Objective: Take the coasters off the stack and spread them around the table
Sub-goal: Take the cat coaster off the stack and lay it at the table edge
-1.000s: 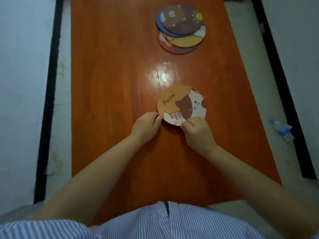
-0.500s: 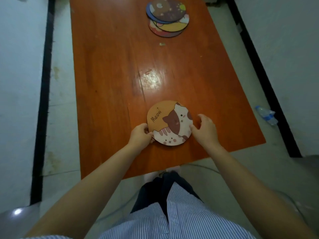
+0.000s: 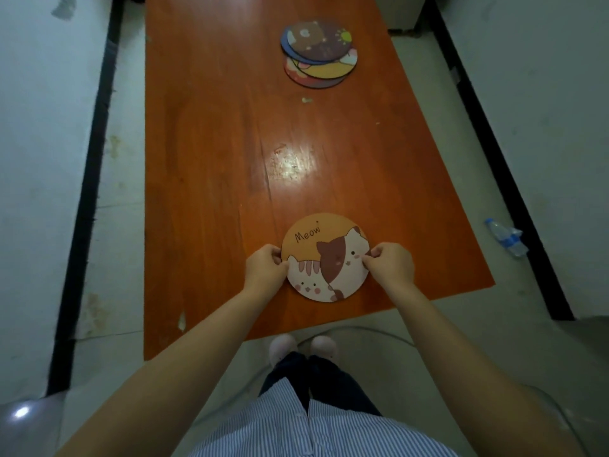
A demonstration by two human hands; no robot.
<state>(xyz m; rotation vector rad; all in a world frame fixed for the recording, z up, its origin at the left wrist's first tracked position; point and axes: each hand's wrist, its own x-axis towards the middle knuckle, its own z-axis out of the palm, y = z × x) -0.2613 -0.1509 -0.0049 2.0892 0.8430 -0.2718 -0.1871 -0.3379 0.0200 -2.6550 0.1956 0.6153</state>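
A round orange coaster (image 3: pixel 324 257) with two cartoon cats and the word "Meow" lies near the front edge of the orange wooden table (image 3: pixel 211 166). My left hand (image 3: pixel 265 268) pinches its left rim and my right hand (image 3: pixel 390 263) pinches its right rim. At the far end of the table sits the stack of coasters (image 3: pixel 319 54), slightly fanned out, with a dark purple bear coaster on top. Both hands are far from that stack.
The table's front edge runs just below the cat coaster, with my feet (image 3: pixel 303 346) on the pale floor beneath. A plastic water bottle (image 3: pixel 506 237) lies on the floor to the right. Black strips border the floor on both sides.
The view pulled back from the table. The cat coaster ended up nearer the front edge, and my right hand went from open beside it to pinching its right rim.
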